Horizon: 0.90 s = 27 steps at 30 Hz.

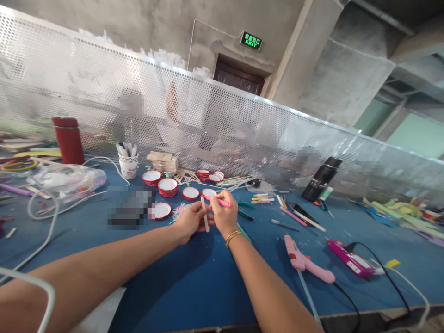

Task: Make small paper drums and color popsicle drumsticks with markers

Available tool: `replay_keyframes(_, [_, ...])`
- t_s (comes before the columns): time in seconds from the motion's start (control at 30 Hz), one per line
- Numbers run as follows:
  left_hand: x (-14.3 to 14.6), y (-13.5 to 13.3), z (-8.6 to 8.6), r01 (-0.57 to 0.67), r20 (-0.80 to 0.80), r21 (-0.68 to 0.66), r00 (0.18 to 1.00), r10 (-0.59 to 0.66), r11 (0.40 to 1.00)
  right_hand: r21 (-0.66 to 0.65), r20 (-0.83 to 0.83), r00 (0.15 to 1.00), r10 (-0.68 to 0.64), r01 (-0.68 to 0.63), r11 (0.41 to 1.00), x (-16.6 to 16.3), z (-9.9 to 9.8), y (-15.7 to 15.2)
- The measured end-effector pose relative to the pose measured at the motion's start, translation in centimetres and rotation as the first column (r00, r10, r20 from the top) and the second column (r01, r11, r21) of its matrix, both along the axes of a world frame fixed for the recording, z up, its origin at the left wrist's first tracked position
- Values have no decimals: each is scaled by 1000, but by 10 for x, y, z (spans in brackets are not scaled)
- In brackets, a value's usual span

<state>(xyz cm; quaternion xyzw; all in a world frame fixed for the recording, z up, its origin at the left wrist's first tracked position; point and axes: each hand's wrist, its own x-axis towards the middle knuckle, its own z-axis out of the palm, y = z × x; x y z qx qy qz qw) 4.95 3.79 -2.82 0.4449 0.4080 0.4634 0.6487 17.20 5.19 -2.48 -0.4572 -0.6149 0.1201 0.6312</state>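
We see the wooden stick (207, 225) near the centre of the frame, slightly tilted, pinched by the fingers of the left hand (189, 221). The right hand (223, 216) has its fingers curled round a pink marker (226, 203), whose tip is at or just beside the stick's upper end. We judge the work on this stick to be partway; how much is marked we cannot tell. Left of centre on the counter (194, 291), red-rimmed round pieces (168, 187) look already assembled; behind them, loose sticks (187, 176) seem unused.
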Motion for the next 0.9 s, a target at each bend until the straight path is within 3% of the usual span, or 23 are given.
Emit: replay_keyframes(0.9, [1,-2,3,-4,-14,-10,1000,4,1000,5,-21,999,24,-24,1000,-1,1,-1])
